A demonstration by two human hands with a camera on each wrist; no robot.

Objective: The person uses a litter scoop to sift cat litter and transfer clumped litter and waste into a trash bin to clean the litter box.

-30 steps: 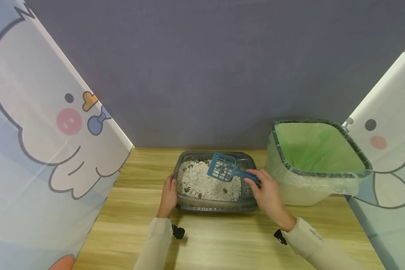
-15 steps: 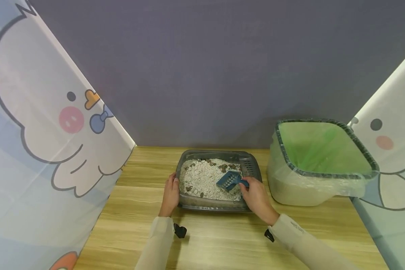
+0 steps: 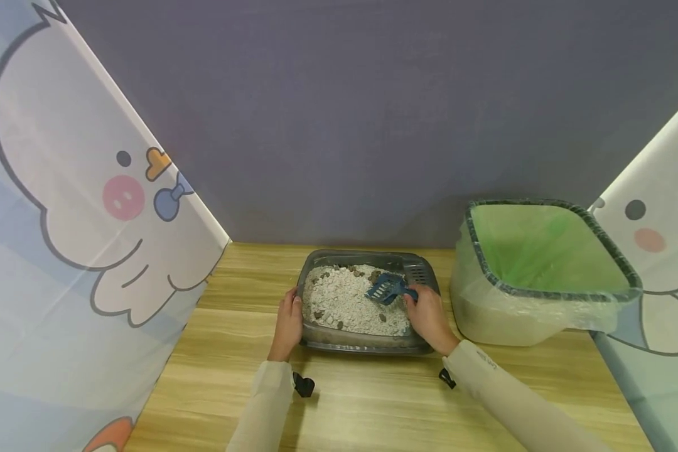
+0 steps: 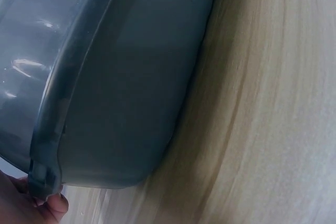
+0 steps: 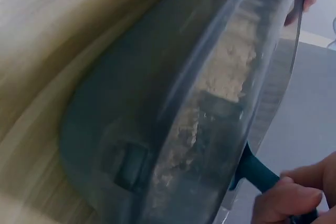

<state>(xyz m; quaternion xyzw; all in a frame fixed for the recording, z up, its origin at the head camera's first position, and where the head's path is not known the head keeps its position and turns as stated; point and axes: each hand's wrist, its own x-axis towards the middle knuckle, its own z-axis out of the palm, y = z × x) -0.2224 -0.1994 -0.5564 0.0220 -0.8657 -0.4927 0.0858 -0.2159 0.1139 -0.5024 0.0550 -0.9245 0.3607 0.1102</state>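
A dark grey litter tray [image 3: 367,343] holds pale litter [image 3: 347,301] with several brown clumps [image 3: 318,314] scattered in it. My left hand [image 3: 287,321] grips the tray's left rim; in the left wrist view fingers [image 4: 56,204] curl at the rim's edge. With my right hand [image 3: 429,315] I hold a blue slotted litter scoop [image 3: 385,290] by its handle [image 5: 258,171]. The scoop's head is tilted at the litter's surface in the right part of the tray, close to clumps at the back. Whether its edge is sunk in cannot be told.
Right of the tray stands a translucent bin [image 3: 497,314] with a dark rim and a clear liner bag folded over it. A grey wall [image 3: 339,125] rises behind the wooden table [image 3: 367,402]. Printed cartoon panels [image 3: 68,188] flank both sides.
The scoop has come down from above the tray to the litter, then shifted slightly backward. My right hand has moved left with it. The left hand has kept its hold on the rim.
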